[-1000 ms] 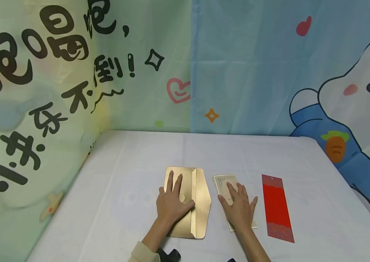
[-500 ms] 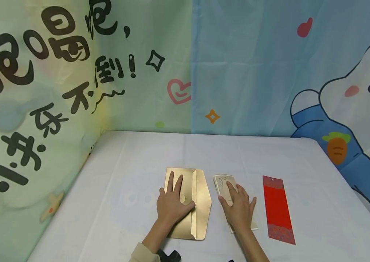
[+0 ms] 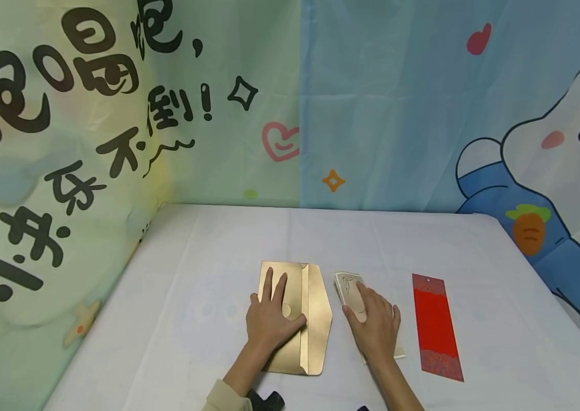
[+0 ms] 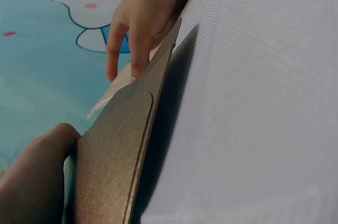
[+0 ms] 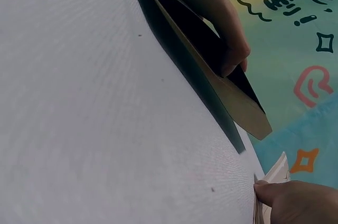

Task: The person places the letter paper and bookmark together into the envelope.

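A gold paper envelope lies flat in the head view, its flap unfolded to the right. My left hand rests on it with fingers spread, the thumb by the flap's fold. In the right wrist view the envelope's mouth gapes, and the left thumb is at its edge. Right of the envelope is a stack of cream printed paper slips. My right hand grips this stack, thumb at its left edge and fingers over the top. The palm hides much of the stack.
A red paper strip with patterned ends lies right of the stack. White cloth covers the table. Printed curtains hang behind and at the left. A black device shows near the left wrist.
The right hand's spread fingers have drawn together and curled over the stack of slips. The left hand has stayed on the envelope.
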Motion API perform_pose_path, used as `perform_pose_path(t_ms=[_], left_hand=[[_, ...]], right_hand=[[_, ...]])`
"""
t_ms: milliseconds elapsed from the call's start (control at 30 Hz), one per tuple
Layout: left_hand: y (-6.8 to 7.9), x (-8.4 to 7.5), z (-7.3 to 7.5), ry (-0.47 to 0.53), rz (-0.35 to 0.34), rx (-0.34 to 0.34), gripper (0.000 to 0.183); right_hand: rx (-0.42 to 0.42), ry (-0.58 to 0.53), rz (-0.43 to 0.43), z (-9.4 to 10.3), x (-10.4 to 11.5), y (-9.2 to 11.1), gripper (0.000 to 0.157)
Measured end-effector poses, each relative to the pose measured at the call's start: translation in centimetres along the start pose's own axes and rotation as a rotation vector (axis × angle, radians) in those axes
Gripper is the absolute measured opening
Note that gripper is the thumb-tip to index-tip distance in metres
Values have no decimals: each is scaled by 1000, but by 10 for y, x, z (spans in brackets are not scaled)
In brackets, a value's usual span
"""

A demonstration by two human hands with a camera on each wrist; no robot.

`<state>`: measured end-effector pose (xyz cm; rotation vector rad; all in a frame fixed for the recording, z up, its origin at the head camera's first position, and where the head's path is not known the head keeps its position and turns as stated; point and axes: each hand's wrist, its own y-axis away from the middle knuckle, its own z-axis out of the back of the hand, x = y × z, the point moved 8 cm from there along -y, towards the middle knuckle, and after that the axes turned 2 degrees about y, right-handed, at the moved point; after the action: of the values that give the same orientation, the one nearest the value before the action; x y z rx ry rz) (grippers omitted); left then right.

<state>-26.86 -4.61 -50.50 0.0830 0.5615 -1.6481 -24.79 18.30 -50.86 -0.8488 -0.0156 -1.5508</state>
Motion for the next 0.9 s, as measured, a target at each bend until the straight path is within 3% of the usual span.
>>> perform_pose_path(t_ms=[467,700,900], left_hand=[[6,2,4,10,-20,1,91],[5,1,4,9,-23,-16,90],[3,2,0,5,-20,-11,91]], right_hand=[[-23,94,70,2,10,10,57],[-45,47,98,4,10,7,46],[-53,-14,69,3,5,4,43]])
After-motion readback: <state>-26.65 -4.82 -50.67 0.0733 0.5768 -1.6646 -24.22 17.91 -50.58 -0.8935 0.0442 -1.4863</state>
